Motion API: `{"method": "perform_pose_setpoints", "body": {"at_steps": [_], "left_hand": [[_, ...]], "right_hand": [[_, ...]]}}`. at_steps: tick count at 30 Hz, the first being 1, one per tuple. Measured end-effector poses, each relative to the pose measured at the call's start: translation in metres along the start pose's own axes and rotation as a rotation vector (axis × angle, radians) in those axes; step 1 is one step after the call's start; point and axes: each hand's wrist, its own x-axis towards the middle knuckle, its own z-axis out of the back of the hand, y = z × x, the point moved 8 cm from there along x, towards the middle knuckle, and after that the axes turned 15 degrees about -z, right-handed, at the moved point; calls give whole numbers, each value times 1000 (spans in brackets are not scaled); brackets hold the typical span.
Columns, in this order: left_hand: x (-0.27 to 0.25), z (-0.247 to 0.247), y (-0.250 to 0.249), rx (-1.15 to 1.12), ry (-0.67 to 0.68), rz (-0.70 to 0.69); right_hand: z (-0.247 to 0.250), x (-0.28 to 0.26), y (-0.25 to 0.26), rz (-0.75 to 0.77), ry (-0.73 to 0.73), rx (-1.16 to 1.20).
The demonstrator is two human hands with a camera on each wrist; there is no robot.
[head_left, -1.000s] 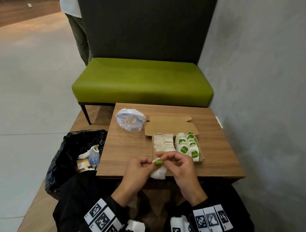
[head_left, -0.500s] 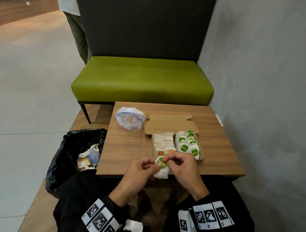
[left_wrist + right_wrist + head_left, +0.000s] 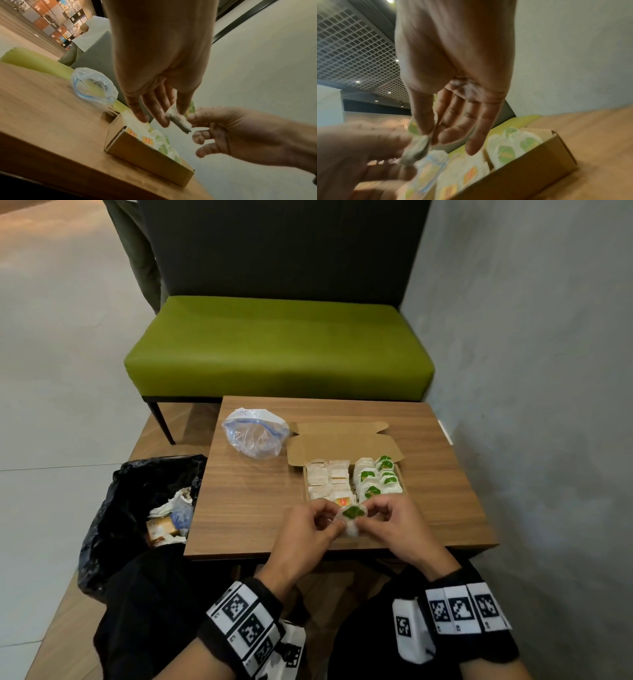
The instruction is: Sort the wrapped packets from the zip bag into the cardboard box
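**Seat the green packet in its row**

My left hand (image 3: 301, 534) and right hand (image 3: 394, 525) both pinch one green-labelled packet (image 3: 352, 513) above the cardboard box (image 3: 342, 446)'s near edge. I'd lower it among the green ones, right side; the zip bag (image 3: 253, 433) lies beyond on the desk (image 3: 246, 491).

We identify a public lounge or lobby, possibly in a mall: green bench (image 3: 279, 345), small wooden table (image 3: 246, 501), grid ceiling (image 3: 354, 54), blurred numbered wall panels (image 3: 51, 23).
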Motion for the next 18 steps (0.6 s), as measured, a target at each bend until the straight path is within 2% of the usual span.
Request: {"method": "perform_pose_setpoints", "body": {"at_steps": [4,6,8,12,14,18], "left_hand": [[1,-5,19,186,77,86],[-1,-9,25,252,143,95],[-2,-11,26,315,183,85],[-1,-11,29,323,183,79],[0,-11,30,321,181,79],[1,-9,32,309,183,77]], "right_hand": [[54,30,-11,-99,-302,-174],[61,47,-16,-114,-290,-278],[54,63,-22,-139,-192,-371],[38,81,-30,-143,-100,-587],[33,85,-33,-132,-116,-656],[31,89,-34,-107,-238,-714]]}}
